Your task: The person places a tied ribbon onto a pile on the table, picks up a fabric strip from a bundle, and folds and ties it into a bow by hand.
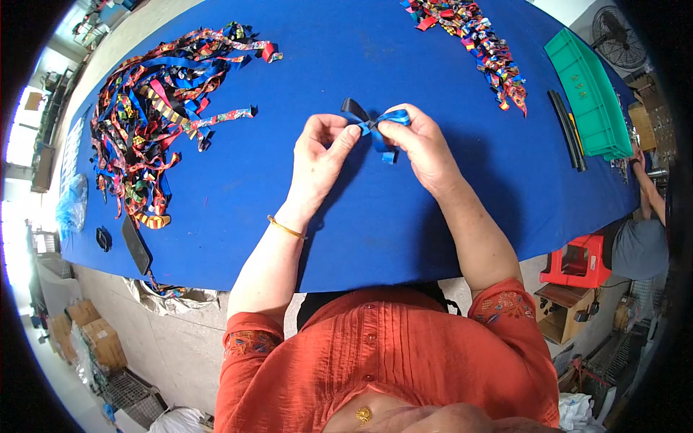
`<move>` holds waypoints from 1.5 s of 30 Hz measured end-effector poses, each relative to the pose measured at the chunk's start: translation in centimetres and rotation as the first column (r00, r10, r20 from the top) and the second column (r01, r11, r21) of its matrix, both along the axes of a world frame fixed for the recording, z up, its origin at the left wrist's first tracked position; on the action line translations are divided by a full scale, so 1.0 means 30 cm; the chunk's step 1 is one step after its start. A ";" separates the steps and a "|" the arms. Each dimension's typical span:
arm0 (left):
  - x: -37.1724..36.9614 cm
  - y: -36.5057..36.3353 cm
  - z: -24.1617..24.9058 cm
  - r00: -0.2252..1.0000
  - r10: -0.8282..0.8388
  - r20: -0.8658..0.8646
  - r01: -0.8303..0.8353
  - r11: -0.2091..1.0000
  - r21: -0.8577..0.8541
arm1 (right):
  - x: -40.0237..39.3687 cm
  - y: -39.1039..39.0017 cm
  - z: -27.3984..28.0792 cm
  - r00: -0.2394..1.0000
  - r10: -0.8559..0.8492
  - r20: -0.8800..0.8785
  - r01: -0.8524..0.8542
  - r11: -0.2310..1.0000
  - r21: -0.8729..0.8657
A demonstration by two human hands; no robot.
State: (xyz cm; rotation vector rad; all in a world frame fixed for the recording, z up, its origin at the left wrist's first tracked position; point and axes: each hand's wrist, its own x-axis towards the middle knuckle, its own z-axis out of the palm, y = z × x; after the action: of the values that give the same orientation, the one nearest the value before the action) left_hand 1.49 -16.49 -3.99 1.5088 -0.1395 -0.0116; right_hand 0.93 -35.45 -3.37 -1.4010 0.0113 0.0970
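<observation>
A blue and black ribbon (pixel 392 117), looped and crossed at its middle like a bow, is held up over the blue tablecloth (pixel 375 238). My left hand (pixel 323 148) pinches its left side between thumb and fingers, and a dark end sticks up above. On the other side my right hand (pixel 422 144) grips the blue loop near the crossing. One blue tail hangs down between the hands. The fingertips cover part of the knot area.
A tangled heap of colourful ribbons (pixel 155 108) lies at the left. Several knotted ribbon pieces (pixel 491 54) form a strip at the upper right. A green tray (pixel 588 94) and black strips (pixel 567 130) are at the right edge, near another person's arm (pixel 650 184). A red stool (pixel 575 263) stands below.
</observation>
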 end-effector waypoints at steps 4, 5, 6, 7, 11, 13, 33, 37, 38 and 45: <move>-0.023 -0.011 0.017 0.909 0.133 0.395 -0.260 0.922 0.288 | 0.012 -0.008 -0.018 0.995 -0.079 0.062 0.085 0.992 -0.090; -0.032 -0.015 0.026 0.863 0.109 0.494 -0.295 0.902 0.315 | 0.011 -0.007 -0.020 0.992 -0.083 0.095 0.094 0.988 -0.125; -0.045 -0.026 0.033 0.873 0.080 0.480 -0.255 0.915 0.311 | 0.006 -0.003 -0.018 0.993 -0.069 0.094 0.081 0.987 -0.135; -0.038 -0.024 0.004 0.863 0.025 0.504 -0.230 0.909 0.348 | -0.002 0.003 -0.013 0.994 -0.052 0.093 0.065 0.987 -0.146; -0.044 -0.025 -0.001 0.959 -0.002 0.284 -0.070 0.967 0.244 | -0.009 0.021 -0.022 0.988 -0.008 0.151 0.017 0.998 -0.062; -0.045 -0.024 0.000 0.981 -0.020 0.194 -0.023 0.976 0.218 | -0.022 0.033 0.017 0.981 0.026 0.191 -0.018 0.999 -0.044; -0.019 0.002 0.008 0.920 -0.378 -0.101 0.318 0.874 -0.366 | -0.018 0.020 0.035 0.986 0.142 0.085 -0.152 0.981 0.122; -0.021 0.005 0.023 0.917 -0.369 -0.152 0.318 0.906 -0.279 | -0.032 0.028 0.050 0.990 0.127 0.062 -0.134 0.984 0.114; -0.018 0.007 0.027 0.909 -0.375 -0.181 0.324 0.910 -0.258 | -0.034 0.030 0.048 0.992 0.114 0.059 -0.120 0.987 0.106; -0.015 0.006 0.031 0.929 -0.291 -0.228 0.259 0.952 -0.163 | -0.013 0.041 -0.021 0.988 0.013 0.156 -0.005 0.999 -0.052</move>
State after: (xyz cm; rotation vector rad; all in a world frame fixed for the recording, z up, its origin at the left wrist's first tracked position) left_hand 1.03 -16.29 -3.04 1.3346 -0.1461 -0.4107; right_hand 0.53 -34.22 -4.01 -1.4565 -0.1233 -0.0062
